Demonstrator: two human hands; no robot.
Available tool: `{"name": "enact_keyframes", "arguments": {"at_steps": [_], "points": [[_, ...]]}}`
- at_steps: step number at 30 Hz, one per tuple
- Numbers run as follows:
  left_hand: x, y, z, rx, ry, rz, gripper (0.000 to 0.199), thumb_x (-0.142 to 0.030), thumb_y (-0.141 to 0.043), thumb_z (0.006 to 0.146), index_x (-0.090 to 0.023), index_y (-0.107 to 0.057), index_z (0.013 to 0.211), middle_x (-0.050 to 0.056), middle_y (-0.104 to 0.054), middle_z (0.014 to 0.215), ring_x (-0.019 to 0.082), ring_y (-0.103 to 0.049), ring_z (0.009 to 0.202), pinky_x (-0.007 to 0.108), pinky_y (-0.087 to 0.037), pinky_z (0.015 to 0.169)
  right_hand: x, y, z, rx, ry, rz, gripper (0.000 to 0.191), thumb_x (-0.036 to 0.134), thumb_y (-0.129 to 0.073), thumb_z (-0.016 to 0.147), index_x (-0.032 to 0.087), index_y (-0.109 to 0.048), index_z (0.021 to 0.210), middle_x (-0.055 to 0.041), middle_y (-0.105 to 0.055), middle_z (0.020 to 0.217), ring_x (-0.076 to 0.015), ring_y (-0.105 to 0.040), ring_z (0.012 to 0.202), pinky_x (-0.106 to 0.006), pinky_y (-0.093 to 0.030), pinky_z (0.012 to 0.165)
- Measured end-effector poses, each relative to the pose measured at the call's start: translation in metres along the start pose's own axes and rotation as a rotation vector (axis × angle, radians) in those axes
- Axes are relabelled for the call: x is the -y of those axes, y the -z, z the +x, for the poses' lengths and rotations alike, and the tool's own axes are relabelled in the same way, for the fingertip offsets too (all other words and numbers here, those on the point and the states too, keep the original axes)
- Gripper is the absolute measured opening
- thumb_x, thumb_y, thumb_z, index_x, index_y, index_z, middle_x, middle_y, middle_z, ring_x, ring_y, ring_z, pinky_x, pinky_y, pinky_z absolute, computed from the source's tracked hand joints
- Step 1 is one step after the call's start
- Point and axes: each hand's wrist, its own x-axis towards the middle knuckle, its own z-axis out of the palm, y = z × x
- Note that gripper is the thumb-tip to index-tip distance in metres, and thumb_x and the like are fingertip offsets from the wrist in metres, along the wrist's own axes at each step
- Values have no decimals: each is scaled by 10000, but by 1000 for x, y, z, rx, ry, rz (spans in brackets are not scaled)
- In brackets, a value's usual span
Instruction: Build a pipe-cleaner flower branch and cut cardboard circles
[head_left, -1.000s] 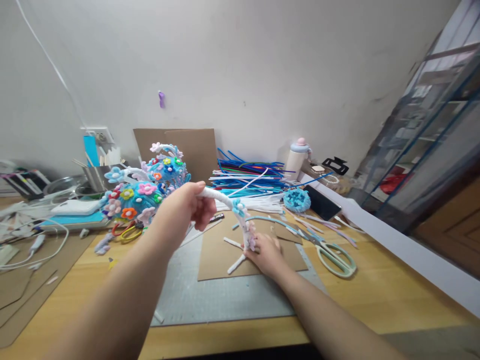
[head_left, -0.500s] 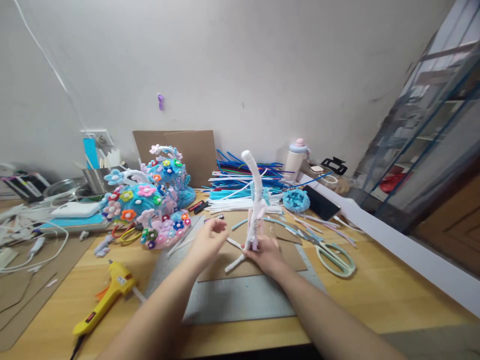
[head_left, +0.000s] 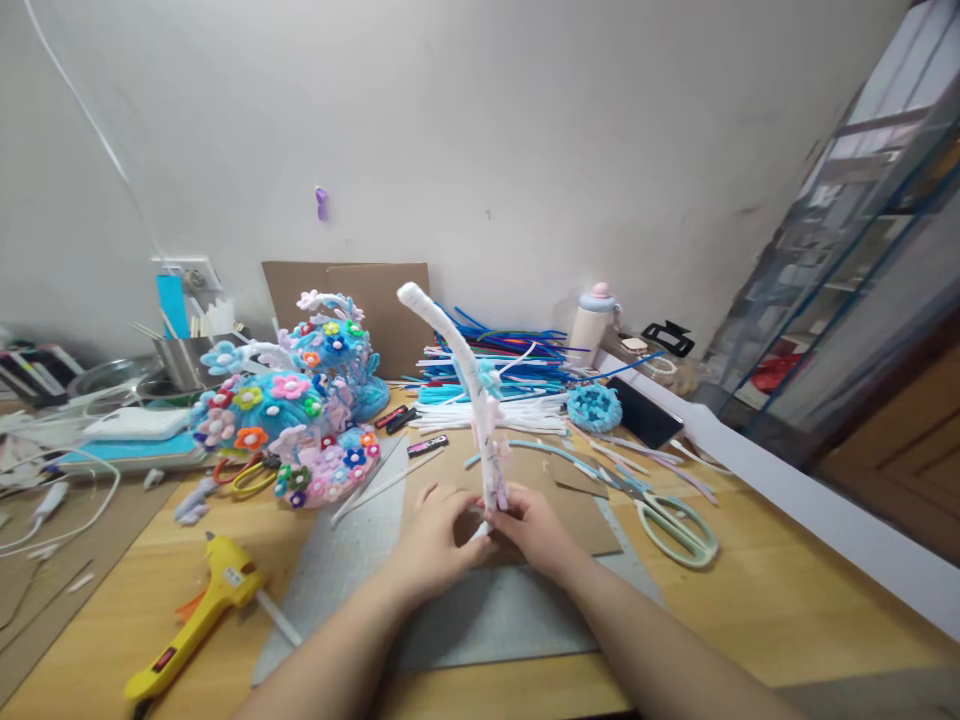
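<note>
Pipe-cleaner stem [head_left: 468, 370], white, its long axis rising steeply above the cardboard sheet [head_left: 589, 525] and its top curving leftward, stands between both hands, about equally near, the right hand [head_left: 534, 522] pinching its base while the left hand [head_left: 435, 532] curls narrowly there, its grip unclear.

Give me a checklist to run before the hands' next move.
1. Right hand holding the white stem low down: ok.
2. Left hand's grip at the stem's base: cannot tell; its fingertips are partly hidden.
3. Stem's base seated on the cardboard: cannot tell, the hands cover it.
4. Stem straight: not ok, its top curves left.
5. Scissors clear of both hands: ok, lying to the right.
6. Yellow glue gun clear of both hands: ok, lying to the left.
</note>
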Motion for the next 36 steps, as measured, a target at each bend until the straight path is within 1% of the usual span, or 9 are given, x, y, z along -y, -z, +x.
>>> {"name": "enact_keyframes", "arguments": {"at_steps": [3,6,10,12,15,18,23,29,36], "points": [[0,1,1,-17,-14,-3,338,-286,-635,769,-231,-606,1102,62,-648,1111,250,-552,1076,452,-317,1024,0,-1,0,-7,16,58,330,476,-605,776,165,-687,848,-65,-641,897,-206,-602,846,-330,-478,783],[2,3,3,-68,-18,-5,378,-273,-647,765,-228,-590,1135,73,-614,1197,256,-515,1149,440,-318,1031,-2,-1,2,-45,18,102,336,508,-624,759,173,-647,778,-41,-602,838,-171,-567,757,-293,-461,697],[9,3,6,-136,7,-3,151,-275,-602,816,-198,-663,931,82,-658,1060,260,-560,1054,429,-370,966,-6,-2,6,-122,3,142,346,510,-665,724,181,-565,694,19,-490,692,-113,-458,608,-244,-383,570],[13,1,7,-90,0,-24,155,-273,-569,844,-199,-679,924,69,-689,958,241,-602,948,395,-419,896,-7,-5,7,-127,-5,170,369,529,-675,707,181,-551,693,32,-464,667,-99,-426,568,-236,-352,532],[19,-3,8,6,-50,-66,219,-219,-549,847,-226,-685,1017,41,-717,959,211,-632,905,322,-453,829,-7,-8,7,-104,-19,220,408,562,-688,677,177,-570,743,36,-477,657,-95,-431,538,-235,-349,508],[22,-4,10,36,-85,-94,257,-171,-513,851,-224,-695,1025,29,-727,940,188,-644,873,277,-456,787,-5,-8,5,-89,-22,270,449,606,-660,691,168,-590,764,23,-509,664,-103,-471,541,-247,-390,528],[27,0,13,-15,-109,-100,223,-204,-506,859,-193,-720,923,25,-679,757,165,-619,750,249,-434,694,-1,0,1,-120,-6,344,538,630,-381,873,152,-627,863,-21,-552,669,-138,-540,602,-276,-429,589],[30,6,11,-64,-111,-89,253,-135,-456,846,-188,-700,801,7,-645,705,137,-584,683,230,-410,661,3,0,5,-54,23,352,424,585,-623,754,182,-658,881,-39,-546,916,-114,-518,635,-254,-419,553],[26,9,10,-51,-155,-47,248,-118,-464,854,-183,-685,760,7,-639,677,129,-580,650,224,-375,628,0,-4,6,16,-16,375,410,546,-686,715,175,-645,884,-28,-624,796,-153,-541,733,-280,-421,685]]}}
